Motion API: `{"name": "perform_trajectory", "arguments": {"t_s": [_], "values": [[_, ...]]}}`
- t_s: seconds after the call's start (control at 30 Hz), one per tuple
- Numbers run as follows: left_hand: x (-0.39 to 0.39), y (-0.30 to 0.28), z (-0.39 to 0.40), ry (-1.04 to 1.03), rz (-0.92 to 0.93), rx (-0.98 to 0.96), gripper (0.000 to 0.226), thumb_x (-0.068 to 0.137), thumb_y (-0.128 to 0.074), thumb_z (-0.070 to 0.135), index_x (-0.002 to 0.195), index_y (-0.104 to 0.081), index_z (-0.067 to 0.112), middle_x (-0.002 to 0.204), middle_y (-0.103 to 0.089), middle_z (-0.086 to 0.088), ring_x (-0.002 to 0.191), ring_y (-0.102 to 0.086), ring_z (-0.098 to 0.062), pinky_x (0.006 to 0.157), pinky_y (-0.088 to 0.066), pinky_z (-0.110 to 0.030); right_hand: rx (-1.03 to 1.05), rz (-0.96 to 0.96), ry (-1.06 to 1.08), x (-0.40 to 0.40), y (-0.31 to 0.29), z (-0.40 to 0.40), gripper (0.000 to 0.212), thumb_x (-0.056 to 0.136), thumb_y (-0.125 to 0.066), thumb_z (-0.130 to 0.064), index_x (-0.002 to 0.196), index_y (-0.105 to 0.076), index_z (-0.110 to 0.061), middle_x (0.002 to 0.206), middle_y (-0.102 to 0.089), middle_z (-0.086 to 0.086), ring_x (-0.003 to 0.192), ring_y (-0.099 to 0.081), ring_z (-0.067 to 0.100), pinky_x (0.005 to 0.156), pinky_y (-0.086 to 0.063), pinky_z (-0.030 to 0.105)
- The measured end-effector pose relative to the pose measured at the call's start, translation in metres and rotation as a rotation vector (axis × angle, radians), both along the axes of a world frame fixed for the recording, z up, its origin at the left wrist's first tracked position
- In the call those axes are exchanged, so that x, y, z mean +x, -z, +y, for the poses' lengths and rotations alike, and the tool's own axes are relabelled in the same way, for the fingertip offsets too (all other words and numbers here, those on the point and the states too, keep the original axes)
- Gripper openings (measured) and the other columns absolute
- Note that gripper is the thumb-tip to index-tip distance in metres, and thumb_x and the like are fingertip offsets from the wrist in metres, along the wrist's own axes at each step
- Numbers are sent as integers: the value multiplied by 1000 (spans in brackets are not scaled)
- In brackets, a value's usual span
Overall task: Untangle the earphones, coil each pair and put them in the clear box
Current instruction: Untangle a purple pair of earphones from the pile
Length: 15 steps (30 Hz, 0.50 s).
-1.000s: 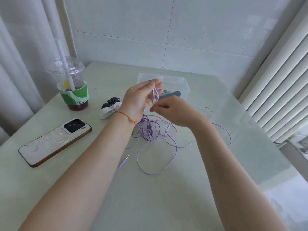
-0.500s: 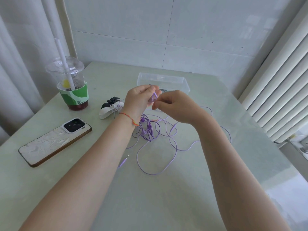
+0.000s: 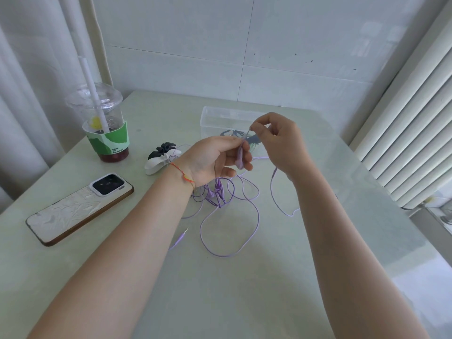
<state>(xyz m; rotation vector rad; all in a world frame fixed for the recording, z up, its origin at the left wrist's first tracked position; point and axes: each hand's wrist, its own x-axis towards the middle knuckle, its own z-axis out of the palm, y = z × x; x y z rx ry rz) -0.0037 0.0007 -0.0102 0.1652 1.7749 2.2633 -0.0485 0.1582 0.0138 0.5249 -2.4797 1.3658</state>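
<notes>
Cup: I see a drink cup (image 3: 104, 128) with a straw, far left on the tabletop (image 3: 244, 289).
Phone: a phone (image 3: 78, 209) lies face down, near the cup.
Clips: a black clip and a white clip (image 3: 162, 157) sit just beside my left wrist.
Left hand: my left hand (image 3: 212, 160) holds a small bunch of purple cord; the fingers are curled round it.
Earphones: the purple earphones (image 3: 230, 211) lie in loose loops under my hands, and the plug (image 3: 181, 238) rests by my left arm.
Right hand: my right hand (image 3: 278, 140) pinches one thin strand of the cord.
What changed: half a second ago my hands were close together. Now the right hand has gone up and to the right, and the strand is pulled out.
What it means: I think I am winding the cord. The coil is small; most of the cord is not wound yet.
Clear box: the clear box (image 3: 210, 118) waits behind my hands, with something dark inside.
</notes>
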Motion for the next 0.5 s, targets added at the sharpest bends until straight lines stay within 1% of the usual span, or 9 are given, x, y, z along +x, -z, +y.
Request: {"name": "perform_trajectory", "arguments": {"t_s": [0.1,0.23,0.3,0.37,0.4,0.43,0.5], "values": [[2,-3,0,34,-8,33,26,102,-43,28,87,-59,14,79,-68,-4,76,-69,-22,50,-43,-22,-15,-6,2,-2,1,1,13,92,-60,-23,88,-69,-14,52,-36,-7,42,-33,7,46,-26,20],[3,-2,1,33,45,62,22,100,-46,22,90,-62,12,79,-70,-1,78,-70,-20,46,-43,-19,-16,-34,-19,-2,5,0,15,93,-58,-21,88,-71,-15,53,-39,-6,46,-32,6,46,-27,19],[3,-4,1,1,46,162,20,98,-48,21,95,-65,13,86,-73,-1,85,-71,-20,45,-44,-17,6,-64,-40,-1,8,-1,15,92,-56,-17,87,-70,-15,54,-42,-6,51,-35,10,48,-29,19],[2,-4,0,-44,47,260,20,97,-48,19,102,-67,13,98,-74,-1,94,-71,-19,47,-48,-15,76,-101,-86,1,11,-2,20,90,-51,-9,79,-66,-16,56,-45,-5,54,-37,13,50,-32,22],[1,-4,-1,-66,50,290,20,97,-49,18,105,-67,13,102,-74,-1,97,-71,-18,48,-49,-15,131,-124,-117,2,12,-3,23,90,-49,-8,74,-62,-18,57,-46,-4,54,-39,13,51,-34,24],[0,-4,-2,-89,50,304,20,96,-50,16,106,-67,14,105,-74,-1,98,-71,-17,48,-48,-14,187,-155,-149,4,12,-4,28,92,-48,-12,69,-60,-23,59,-49,-3,52,-42,11,52,-35,23],[-2,-2,-4,-148,43,304,19,97,-50,13,108,-66,15,109,-73,0,98,-71,-15,47,-45,-13,281,-204,-202,7,12,-6,34,98,-49,-28,65,-57,-33,60,-53,-4,48,-45,7,50,-37,20]]}}
